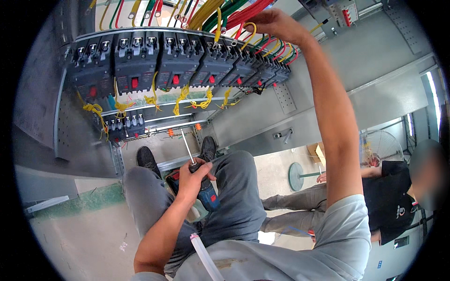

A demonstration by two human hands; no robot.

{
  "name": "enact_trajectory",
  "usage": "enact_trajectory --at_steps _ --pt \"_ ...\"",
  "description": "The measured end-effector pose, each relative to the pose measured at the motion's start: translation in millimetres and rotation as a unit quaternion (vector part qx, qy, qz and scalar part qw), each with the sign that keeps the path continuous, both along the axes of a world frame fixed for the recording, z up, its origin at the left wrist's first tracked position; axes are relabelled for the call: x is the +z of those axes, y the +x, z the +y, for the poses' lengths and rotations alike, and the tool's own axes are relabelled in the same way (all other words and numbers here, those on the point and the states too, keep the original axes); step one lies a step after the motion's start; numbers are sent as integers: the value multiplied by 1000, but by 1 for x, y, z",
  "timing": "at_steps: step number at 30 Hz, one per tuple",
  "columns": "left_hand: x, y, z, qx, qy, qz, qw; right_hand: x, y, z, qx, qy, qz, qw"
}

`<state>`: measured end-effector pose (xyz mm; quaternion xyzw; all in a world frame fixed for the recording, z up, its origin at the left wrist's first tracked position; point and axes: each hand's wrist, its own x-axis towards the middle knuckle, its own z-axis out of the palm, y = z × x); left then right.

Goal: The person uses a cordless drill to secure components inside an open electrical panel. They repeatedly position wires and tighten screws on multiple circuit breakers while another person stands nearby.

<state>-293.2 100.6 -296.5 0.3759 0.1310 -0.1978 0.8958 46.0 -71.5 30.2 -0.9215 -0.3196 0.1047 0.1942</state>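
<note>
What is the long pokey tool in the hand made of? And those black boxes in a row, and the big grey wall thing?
The screwdriver in the left hand: its thin shaft shines silvery, so likely metal; the blue and black handle looks like plastic or rubber. The black breakers have a dull moulded look, probably plastic. The grey cabinet panel is flat, evenly painted and folded at the edges, so probably painted sheet metal.

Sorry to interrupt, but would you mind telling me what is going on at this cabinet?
A person is seated in front of an open electrical cabinet with a row of black circuit breakers. The right hand is raised among the coloured wires above the breakers. The left hand holds a powered screwdriver over the lap, its long bit pointing up toward the panel. Another person in a black top sits to the right.
</note>
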Motion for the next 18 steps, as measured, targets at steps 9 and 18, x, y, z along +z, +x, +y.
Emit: enact_trajectory --at_steps 9,18 --pt "0 -4 4 -1 15 -9 1000 -23 3 13 41 -53 -165 984" --pt "-2 -5 5 -5 25 -22 999 -6 2 32 167 -199 -293 920"
